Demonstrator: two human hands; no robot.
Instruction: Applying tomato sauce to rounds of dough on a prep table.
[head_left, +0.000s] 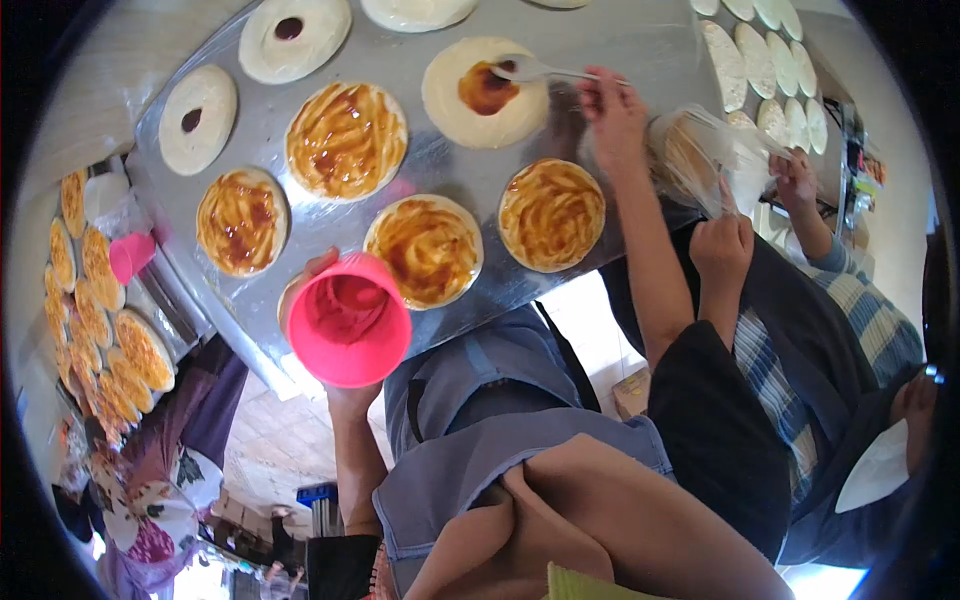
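My right hand (616, 120) grips the handle of a pale spoon (525, 69). The spoon's bowl rests on a brown patch of sauce on a round of pale dough (450, 112). My left hand (319, 274) holds a pink plastic cup (349, 319), tilted so that its inside shows reddish contents. Just right of the cup lies a round spread with brown sauce (424, 251). More sauce-spread rounds (346, 142) are on the metal table (420, 169). At the far left, two pale rounds (294, 37) each bear a small dark spot of sauce.
On the right, a co-worker's hands (724, 236) handle a clear plastic bag (686, 150) with flat rounds inside. Oval dough pieces (757, 64) lie behind. Many topped flatbreads (97, 322) and another pink cup (133, 256) stand at the left. Another person (157, 480) is at lower left.
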